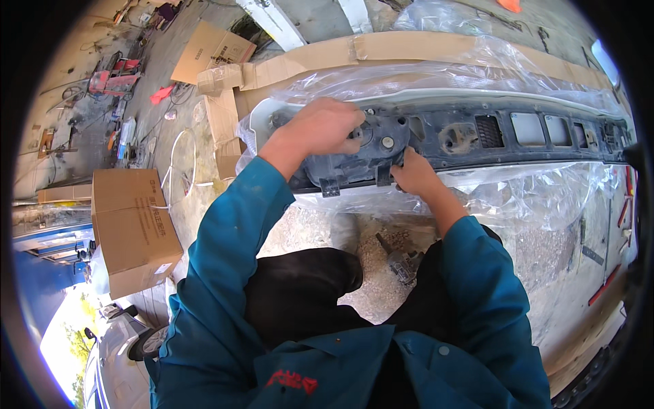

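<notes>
A long vehicle panel (504,160) lies crosswise before me, dark and dusty inside with a pale outer rim. At its left end sits a black plastic housing (351,170) with a round fitting (387,142) and tabs along its near edge. My left hand (323,126) rests over the housing's upper left, fingers curled down; what they hold, if anything, is hidden. On the near right side, my right hand (417,174) is closed at the housing's edge beside a tab, fingertips partly hidden.
Clear plastic wrap (538,194) and long cardboard (300,61) lie around the panel. A power tool (402,264) is on the ground between my legs. One cardboard box (133,228) stands at left, another (212,53) farther off. Red equipment (114,78) is at far left.
</notes>
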Demonstrator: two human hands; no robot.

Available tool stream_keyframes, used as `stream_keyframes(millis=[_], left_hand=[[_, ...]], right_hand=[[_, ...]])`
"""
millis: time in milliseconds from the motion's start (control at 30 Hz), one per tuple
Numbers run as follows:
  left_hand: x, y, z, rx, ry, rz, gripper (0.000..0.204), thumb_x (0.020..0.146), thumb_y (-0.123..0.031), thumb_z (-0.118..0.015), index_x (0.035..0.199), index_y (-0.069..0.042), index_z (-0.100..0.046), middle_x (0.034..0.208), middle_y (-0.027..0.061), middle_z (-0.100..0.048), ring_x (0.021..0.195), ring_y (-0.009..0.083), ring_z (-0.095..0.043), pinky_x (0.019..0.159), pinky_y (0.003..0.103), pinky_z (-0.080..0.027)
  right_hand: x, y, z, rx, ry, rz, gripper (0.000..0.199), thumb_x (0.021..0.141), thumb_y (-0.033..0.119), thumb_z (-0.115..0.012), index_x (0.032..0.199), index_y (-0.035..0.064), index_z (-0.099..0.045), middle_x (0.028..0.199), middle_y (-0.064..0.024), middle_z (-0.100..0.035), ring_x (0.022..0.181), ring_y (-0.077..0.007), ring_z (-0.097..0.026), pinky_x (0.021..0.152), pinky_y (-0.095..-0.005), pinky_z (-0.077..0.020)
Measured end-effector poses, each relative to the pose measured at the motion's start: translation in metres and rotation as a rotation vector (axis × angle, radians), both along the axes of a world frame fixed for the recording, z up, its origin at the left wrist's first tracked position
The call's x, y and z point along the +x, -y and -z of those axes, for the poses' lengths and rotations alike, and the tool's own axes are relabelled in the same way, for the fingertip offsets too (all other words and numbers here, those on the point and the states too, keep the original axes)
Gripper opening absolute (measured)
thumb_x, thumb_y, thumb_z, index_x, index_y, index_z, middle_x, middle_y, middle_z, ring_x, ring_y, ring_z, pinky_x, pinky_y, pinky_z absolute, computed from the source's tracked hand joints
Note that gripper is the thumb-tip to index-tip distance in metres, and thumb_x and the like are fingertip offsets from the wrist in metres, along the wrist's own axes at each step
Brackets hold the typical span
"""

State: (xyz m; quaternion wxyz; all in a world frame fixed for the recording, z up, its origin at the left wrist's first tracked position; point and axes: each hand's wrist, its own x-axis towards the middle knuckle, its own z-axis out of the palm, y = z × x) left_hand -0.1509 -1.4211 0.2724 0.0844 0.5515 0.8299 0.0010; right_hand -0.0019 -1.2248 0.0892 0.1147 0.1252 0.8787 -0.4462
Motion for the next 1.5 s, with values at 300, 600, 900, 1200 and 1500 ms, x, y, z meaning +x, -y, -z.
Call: stream_keyframes(millis=[300,600,900,1200,1500], left_hand=[[0.005,-0.005,0.008,0.007,0.123,-0.066,0.039,0.088,-0.030,-0.086,0.105,0.000,-0.069,0.104,0.0217,-0.072,0.102,0.0474,-0.070,0.087,0.055,-0.057],[0.004,-0.009,-0.017,0.022,0.063,-0.073,0.038,0.087,-0.028,-0.085,0.108,0.000,-0.071,0.108,0.0226,-0.074,0.106,0.0470,-0.071,0.091,0.055,-0.058],[0.001,0.013,0.006,-0.016,0.085,-0.143,0.041,0.087,-0.028,-0.084,0.119,-0.004,-0.074,0.112,0.0215,-0.076,0.107,0.0449,-0.072,0.094,0.053,-0.058],[0.019,0.027,-0.029,0.093,0.093,-0.250,0.041,0.091,-0.028,-0.083,0.123,-0.005,-0.073,0.108,0.0215,-0.076,0.101,0.0436,-0.072,0.088,0.051,-0.058],[0.134,0.028,-0.174,0.211,0.219,-0.617,0.019,0.099,-0.021,-0.082,0.102,-0.004,-0.073,0.081,0.0164,-0.066,0.068,0.0254,-0.065,0.065,0.038,-0.051]], right_hand=[[-0.004,0.003,0.023,-0.198,0.063,0.118,0.056,0.095,0.027,-0.073,0.124,-0.0152,-0.051,0.109,-0.0428,-0.072,0.109,-0.0582,-0.071,0.097,-0.0580,-0.0581],[-0.004,0.016,0.002,-0.183,0.032,0.074,0.057,0.098,0.031,-0.072,0.125,-0.0147,-0.053,0.112,-0.0411,-0.073,0.110,-0.0570,-0.071,0.098,-0.0577,-0.0577],[0.002,0.027,-0.001,0.024,0.037,-0.038,0.060,0.099,0.031,-0.070,0.128,-0.0167,-0.049,0.112,-0.0396,-0.074,0.110,-0.0543,-0.073,0.099,-0.0567,-0.0590],[0.002,0.017,-0.012,0.034,0.131,-0.095,0.058,0.100,0.031,-0.070,0.132,-0.0135,-0.053,0.116,-0.0368,-0.075,0.114,-0.0523,-0.073,0.101,-0.0562,-0.0587],[0.020,-0.023,-0.017,0.085,0.021,-0.256,0.040,0.102,0.030,-0.068,0.125,-0.0022,-0.071,0.111,-0.0281,-0.079,0.100,-0.0475,-0.077,0.092,-0.0528,-0.0608]])
